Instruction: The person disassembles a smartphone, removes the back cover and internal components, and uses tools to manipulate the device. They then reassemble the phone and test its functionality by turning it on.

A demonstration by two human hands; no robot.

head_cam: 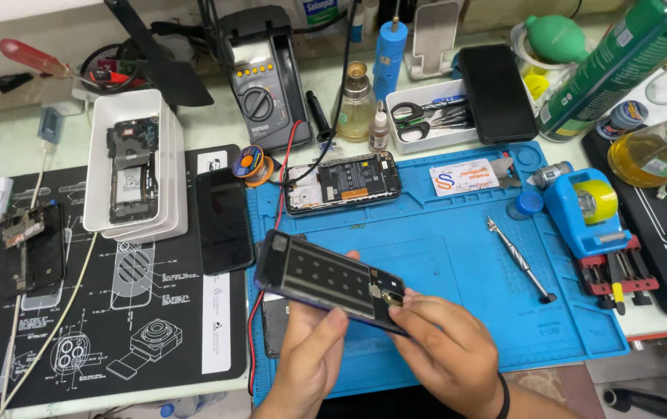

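Both hands are up over the front edge of the blue work mat (457,256), holding an opened phone (332,281) between them with its back off, so the dark inner plate and a small circuit section at one end face up. The left hand (311,361) has the phone from beneath – thumb laid on the near long edge, fingers curled under, its grip clamped on the frame. The right hand (446,349) closes on the phone's right end, fingertips pressed right at the small circuit section; I cannot tell whether it pinches a separate part there. The phone is tilted, its left end higher and farther away, held clear of the mat.

Behind it on the mat lies a second opened phone (343,181) with red and black leads (294,147) running to it. A precision screwdriver (519,260) lies well to the right, near a blue tape dispenser (588,209). To the left, on the black mat (116,326), an intact dark phone (223,221) lies just beside a white tray (135,167) holding phone parts. A multimeter (259,89) stands at the back of the tabletop – beside it a small glass bottle (356,105).
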